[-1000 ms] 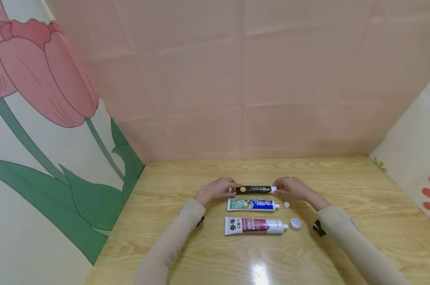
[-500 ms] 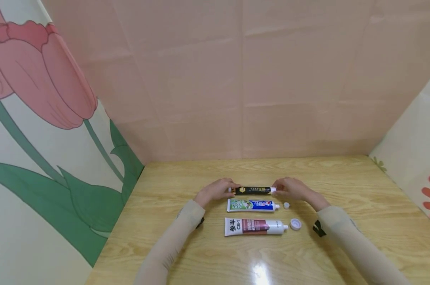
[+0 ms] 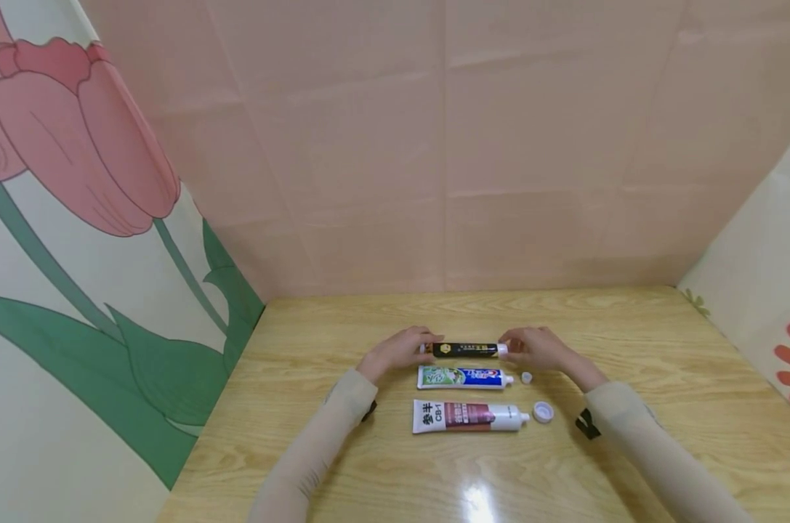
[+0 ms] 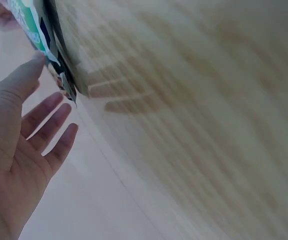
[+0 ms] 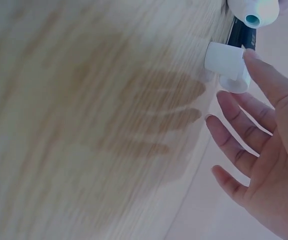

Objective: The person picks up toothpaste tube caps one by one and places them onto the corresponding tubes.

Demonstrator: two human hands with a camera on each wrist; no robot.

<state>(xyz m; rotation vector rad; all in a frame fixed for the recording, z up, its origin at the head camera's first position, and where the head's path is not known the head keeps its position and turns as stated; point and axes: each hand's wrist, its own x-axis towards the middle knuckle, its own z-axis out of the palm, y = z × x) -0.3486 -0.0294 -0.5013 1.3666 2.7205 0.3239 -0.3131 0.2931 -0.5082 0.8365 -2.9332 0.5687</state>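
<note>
In the head view a black toothpaste tube (image 3: 466,350) lies crosswise, farthest back of three tubes. My left hand (image 3: 397,351) pinches its tail end, thumb nearest me; the left wrist view shows the flat tail (image 4: 64,84) at the fingertips. At the other end, my right hand (image 3: 540,349) pinches the tube's white cap (image 5: 235,84) between thumb and fingers, the other fingers spread apart. Just in front lies a blue and green toothpaste tube (image 3: 463,377), uncapped, with a small white cap (image 3: 527,377) beside its nozzle. That cap partly covers the pinched one in the right wrist view.
Nearest me lies a larger white and dark red toothpaste tube (image 3: 469,416), its nozzle bare, with a wide white cap (image 3: 543,412) to its right. Everything rests on a wood-grain table (image 3: 316,319). A pink sheet (image 3: 368,181) hangs behind the table.
</note>
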